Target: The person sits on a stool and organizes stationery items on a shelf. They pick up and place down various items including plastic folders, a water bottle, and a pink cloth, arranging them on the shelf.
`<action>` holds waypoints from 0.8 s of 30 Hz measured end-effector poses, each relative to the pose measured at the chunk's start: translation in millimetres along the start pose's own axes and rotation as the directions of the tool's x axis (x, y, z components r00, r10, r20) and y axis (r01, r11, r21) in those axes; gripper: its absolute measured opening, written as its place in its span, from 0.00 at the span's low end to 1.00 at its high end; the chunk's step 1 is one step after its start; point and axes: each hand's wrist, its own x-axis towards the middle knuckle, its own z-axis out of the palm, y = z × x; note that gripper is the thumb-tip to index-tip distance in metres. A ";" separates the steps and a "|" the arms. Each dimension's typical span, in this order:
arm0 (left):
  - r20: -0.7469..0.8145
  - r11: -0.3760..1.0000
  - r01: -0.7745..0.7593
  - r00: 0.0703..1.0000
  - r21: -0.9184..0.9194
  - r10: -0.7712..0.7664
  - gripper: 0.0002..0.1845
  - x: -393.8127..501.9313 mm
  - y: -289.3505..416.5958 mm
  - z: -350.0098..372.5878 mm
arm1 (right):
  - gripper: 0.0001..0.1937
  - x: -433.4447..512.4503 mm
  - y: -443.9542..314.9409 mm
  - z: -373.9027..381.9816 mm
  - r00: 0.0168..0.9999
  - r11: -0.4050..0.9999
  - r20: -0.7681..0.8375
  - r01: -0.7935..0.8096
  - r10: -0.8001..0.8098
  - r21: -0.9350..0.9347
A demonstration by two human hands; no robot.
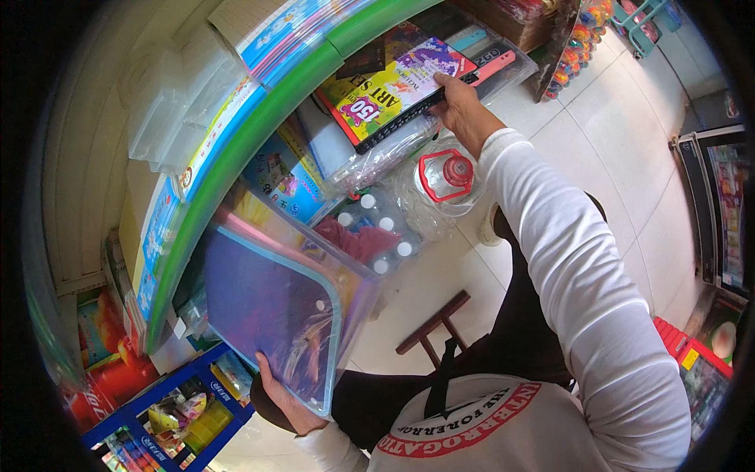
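My left hand [286, 392] grips the lower edge of a translucent plastic document folder [271, 295] with light-blue trim, thumb on its face. The folder stands tilted, with other clear and pink-edged folders [348, 289] behind it. Farther off, my right hand [463, 109] holds the near edge of a flat, colourful art set box [395, 82] that bears large writing. That box lies over a stack of boxed and plastic-wrapped goods [383, 153] below the green shelf edge. Beneath my right forearm stands a big clear bottle with a red cap and handle [451, 174].
A green-edged shelf [248, 159] curves along the left, holding clear plastic boxes [183, 106]. White-capped bottles [383, 236] and a maroon cloth [354, 239] sit on the floor. Also around me are a wooden stool [433, 324], a blue rack [133, 413] and a glass-fronted cabinet [722, 206].
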 end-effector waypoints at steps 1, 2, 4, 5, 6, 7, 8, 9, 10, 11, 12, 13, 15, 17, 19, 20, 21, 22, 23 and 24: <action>-0.053 1.000 -0.006 0.999 -0.001 0.006 0.39 0.5 -0.9 1.8 | 0.14 0.5 0.5 0.1 1.000 0.998 0.012 0.013 -0.013 0.056; -0.035 0.999 0.027 0.999 -0.036 -0.029 0.39 1.5 -0.7 4.4 | 0.14 1.1 0.1 0.2 0.999 0.993 0.034 0.015 -0.019 0.115; -0.022 0.996 0.059 0.998 -0.061 -0.060 0.40 2.2 -2.3 10.4 | 0.14 0.1 -1.1 1.1 0.990 0.992 0.143 -0.005 -0.013 0.126; -0.028 0.997 0.054 0.998 -0.051 -0.055 0.39 2.2 -3.1 13.8 | 0.14 -1.5 -2.2 1.8 0.986 0.991 0.163 -0.004 -0.018 0.135; -0.033 0.998 0.048 0.998 -0.042 -0.049 0.39 2.1 -3.9 17.2 | 0.14 -4.0 -4.2 2.6 0.989 0.994 0.149 -0.025 0.009 0.107; -0.018 0.999 0.036 0.999 -0.012 -0.036 0.39 2.1 -4.5 20.3 | 0.13 -8.6 -4.4 1.5 0.987 0.997 0.160 -0.022 0.009 0.080; -0.003 1.000 0.025 1.000 0.017 -0.025 0.39 2.0 -5.5 23.2 | 0.14 -12.6 -6.3 3.7 0.980 0.989 0.199 -0.037 0.008 0.140; 0.010 0.999 0.016 1.000 0.044 -0.017 0.38 1.1 -6.6 24.5 | 0.14 -17.9 -6.9 4.5 0.967 0.978 0.256 -0.053 -0.001 0.201; 0.053 0.998 0.063 0.997 0.003 -0.063 0.38 1.1 -6.7 25.3 | 0.16 -23.3 -9.5 3.8 0.989 0.995 0.151 -0.018 0.003 0.097; 0.031 0.997 0.076 0.997 -0.012 -0.076 0.38 1.6 -6.6 25.0 | 0.17 -29.3 -12.1 2.7 0.987 0.991 0.160 0.001 -0.023 0.133; 0.051 0.995 0.090 0.995 -0.034 -0.088 0.38 2.6 -5.8 23.6 | 0.19 -35.0 -14.5 2.2 0.984 0.986 0.171 0.018 -0.047 0.167; 0.156 0.991 0.121 0.982 -0.056 -0.111 0.38 3.6 -4.7 20.9 | 0.22 -40.4 -17.4 2.4 0.981 0.980 0.181 0.035 -0.071 0.198; 0.047 0.998 0.050 0.998 0.031 -0.051 0.35 13.4 -0.7 15.1 | 0.20 -49.7 -26.3 0.1 0.973 0.977 0.214 0.040 -0.085 0.209; 0.048 0.998 0.035 0.998 0.058 -0.038 0.34 26.3 5.8 9.4 | 0.19 -59.3 -37.2 -7.6 0.961 0.978 0.251 0.063 -0.112 0.197; 0.153 0.999 0.004 0.988 0.032 -0.009 0.35 44.8 14.3 9.9 | 0.16 -66.2 -54.3 -8.0 0.955 0.979 0.256 0.106 -0.149 0.172; 0.141 0.993 -0.052 0.989 0.103 0.037 0.35 43.9 12.0 8.2 | 0.16 -72.9 -68.5 -22.0 0.956 0.985 0.256 0.118 -0.147 0.125; 0.122 0.996 -0.027 0.992 0.088 0.016 0.35 46.9 12.4 9.1 | 0.17 -80.2 -82.2 -35.1 0.952 0.988 0.267 0.132 -0.150 0.082; 0.136 0.997 -0.009 0.991 0.078 -0.001 0.35 47.0 12.4 10.5 | 0.17 -88.1 -94.6 -49.2 0.944 0.986 0.287 0.149 -0.163 0.073; 0.157 0.998 0.015 0.987 0.061 -0.024 0.36 46.4 12.0 12.8 | 0.16 -94.9 -109.7 -63.3 0.947 0.988 0.280 0.146 -0.157 0.058; 0.151 0.998 0.030 0.988 0.051 -0.037 0.35 45.1 11.5 15.9 | 0.16 -102.4 -124.6 -79.4 0.945 0.985 0.276 0.165 -0.175 0.058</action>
